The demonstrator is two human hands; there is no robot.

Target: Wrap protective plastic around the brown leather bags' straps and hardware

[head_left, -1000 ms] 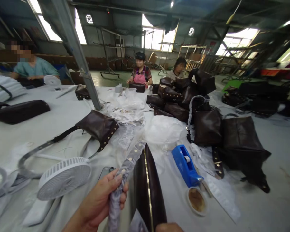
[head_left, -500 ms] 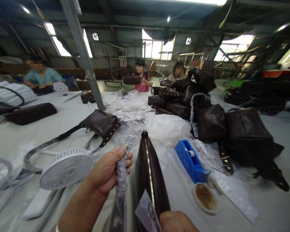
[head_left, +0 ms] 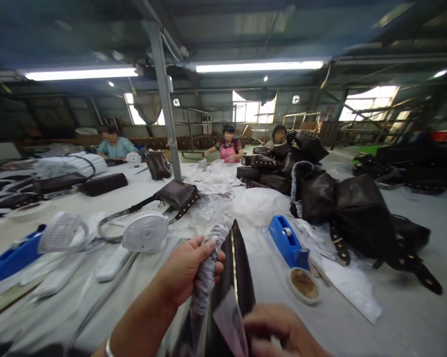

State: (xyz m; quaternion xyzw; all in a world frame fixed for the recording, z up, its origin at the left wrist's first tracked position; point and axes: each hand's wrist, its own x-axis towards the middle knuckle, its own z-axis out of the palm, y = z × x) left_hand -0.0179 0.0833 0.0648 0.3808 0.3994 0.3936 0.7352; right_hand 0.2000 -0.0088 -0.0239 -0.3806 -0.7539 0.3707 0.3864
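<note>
Left hand [head_left: 186, 270] is clenched around a plastic-wrapped strap [head_left: 208, 263], thumb on top near the strap's upper end, fingers curled round it from the left; strap runs from above the fist down through it toward the bottom edge of view. Right hand [head_left: 279, 329] sits low at the frame bottom, fingers pinching a paper tag [head_left: 230, 325] at the near end of a dark brown bag [head_left: 240, 267]; exact contact with the bag itself is hard to tell, blurred. Bag stands on edge on the white table [head_left: 394, 317], zipper line facing up, just right of the strap and touching it, between the two hands. Blue tape dispenser [head_left: 286, 240] lies right of the bag, near but apart; a small round dish [head_left: 304, 285] with brown residue sits just in front of it. White desk fan [head_left: 145, 230] lies left of the left hand, a second fan [head_left: 61, 230] further left. Studded bag with long strap [head_left: 178, 193] beyond the fan. Pile of dark bags [head_left: 342, 208] to the right, crumpled clear plastic [head_left: 216, 198] mid-table. Three other people sit at the far side, well apart from both hands.
</note>
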